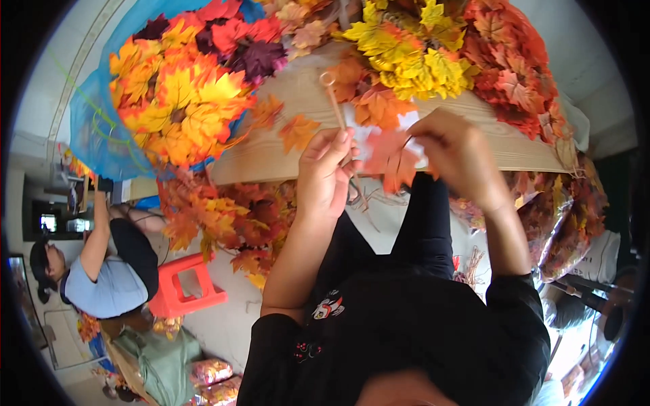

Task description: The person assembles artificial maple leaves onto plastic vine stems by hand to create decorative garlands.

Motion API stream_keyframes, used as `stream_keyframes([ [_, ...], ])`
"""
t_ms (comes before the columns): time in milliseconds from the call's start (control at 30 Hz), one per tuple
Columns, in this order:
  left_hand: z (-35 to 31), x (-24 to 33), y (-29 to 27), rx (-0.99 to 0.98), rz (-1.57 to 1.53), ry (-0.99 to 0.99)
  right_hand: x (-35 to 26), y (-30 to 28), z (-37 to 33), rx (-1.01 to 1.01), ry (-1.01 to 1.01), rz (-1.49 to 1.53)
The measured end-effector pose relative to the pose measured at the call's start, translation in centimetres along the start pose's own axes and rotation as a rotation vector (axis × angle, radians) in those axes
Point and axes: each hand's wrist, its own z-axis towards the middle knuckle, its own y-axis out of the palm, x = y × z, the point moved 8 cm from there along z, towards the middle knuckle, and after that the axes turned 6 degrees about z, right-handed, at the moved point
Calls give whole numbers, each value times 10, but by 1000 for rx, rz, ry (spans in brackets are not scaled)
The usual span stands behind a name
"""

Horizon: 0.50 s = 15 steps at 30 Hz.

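Note:
My left hand [328, 169] is closed round a thin brown stem [334, 101] with a small ring at its top end, held tilted above the table edge. In the pinched fingers of my right hand [457, 152] is an artificial maple leaf [393, 160], orange-red, hanging close beside my left fingers. Whether leaf and stem touch I cannot tell. Behind them, more orange leaves [382, 105] lie on the wooden table [291, 84], partly over a white sheet [360, 123].
Yellow leaves [426, 68] and red leaves [511, 81] are heaped at the back. A blue bag [95, 128] of orange leaf bunches [179, 101] stands at left. Leaf bundles [250, 213] hang below the table edge. A person [105, 284] sits at left near a red stool [186, 285].

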Motion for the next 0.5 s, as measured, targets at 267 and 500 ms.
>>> stream_keyframes([
  [267,-10,-1,-15,8,42,-1,4,74,-1,-56,120,372],
  [500,-13,1,-18,8,51,29,4,85,-4,-52,141,427],
])
